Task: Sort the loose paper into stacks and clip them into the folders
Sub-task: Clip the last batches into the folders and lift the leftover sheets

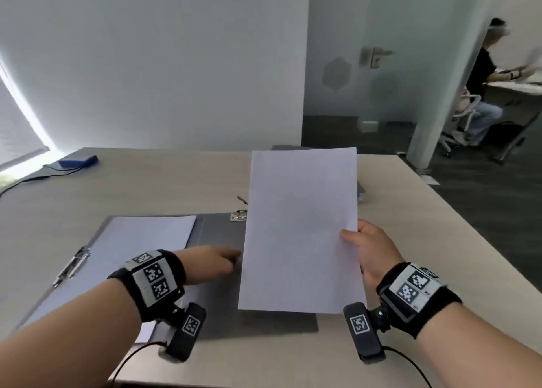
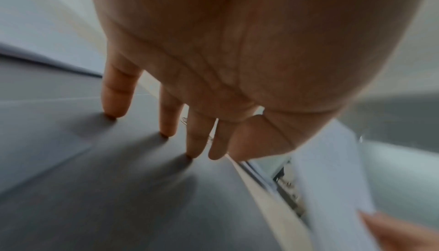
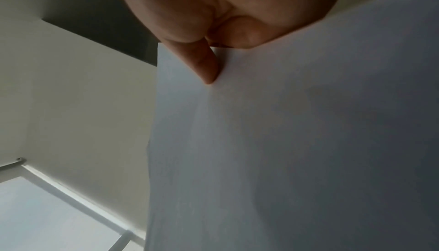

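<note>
The right hand (image 1: 372, 252) pinches a flat white sheet (image 1: 299, 229) at its right edge, thumb on the upper face, fingers (image 3: 204, 63) curled beneath. The sheet is rectangular, smooth and unmarked, and is held raised above the right half of the folder (image 1: 217, 229).

The folder lies open on the desk (image 1: 146, 182); its inner surface is matte grey. The left hand (image 1: 211, 263) reaches over the folder's right half with fingers (image 2: 116, 93) straight and spread; the left wrist view shows three fingertips touching the grey surface. A white paper stack (image 1: 140, 241) lies flat on the folder's left half. A metal clip (image 1: 72, 266) sits at the folder's left edge, and a second metal clip (image 1: 239, 215) at its far edge, beside the raised sheet.

The desk has a pale wood-grain top. A blue box (image 1: 77, 161) with a black cable rests on it, far left of the folder.
</note>
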`<act>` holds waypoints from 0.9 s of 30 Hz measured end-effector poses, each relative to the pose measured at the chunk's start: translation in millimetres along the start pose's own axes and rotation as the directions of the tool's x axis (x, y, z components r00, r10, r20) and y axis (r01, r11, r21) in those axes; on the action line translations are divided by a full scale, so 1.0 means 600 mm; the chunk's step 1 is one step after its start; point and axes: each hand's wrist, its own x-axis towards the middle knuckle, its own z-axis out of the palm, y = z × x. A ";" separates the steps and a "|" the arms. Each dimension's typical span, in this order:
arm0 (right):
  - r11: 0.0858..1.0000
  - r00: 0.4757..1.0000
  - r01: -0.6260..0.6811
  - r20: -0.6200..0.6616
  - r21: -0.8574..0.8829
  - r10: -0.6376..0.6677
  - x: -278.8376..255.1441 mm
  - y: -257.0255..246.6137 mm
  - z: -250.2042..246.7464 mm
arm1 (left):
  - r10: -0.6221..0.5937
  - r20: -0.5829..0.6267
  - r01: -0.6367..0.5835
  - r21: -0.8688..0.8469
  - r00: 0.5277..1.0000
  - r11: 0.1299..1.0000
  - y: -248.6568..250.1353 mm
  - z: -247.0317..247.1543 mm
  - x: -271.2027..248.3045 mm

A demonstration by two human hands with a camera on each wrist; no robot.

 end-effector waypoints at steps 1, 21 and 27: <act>1.000 1.000 -0.009 0.019 0.000 0.009 0.001 0.001 0.022 | -0.009 -0.025 0.005 -0.177 1.000 0.984 -0.005 -0.007 -0.013; 0.942 0.954 0.028 0.291 -0.335 0.075 0.074 0.007 0.289 | -0.479 -0.217 0.180 -0.736 0.850 0.652 -0.204 -0.089 -0.075; 0.940 0.944 0.040 0.322 -0.339 0.076 0.101 0.014 0.350 | -0.498 -0.245 0.241 -0.649 0.832 0.722 -0.226 -0.088 -0.088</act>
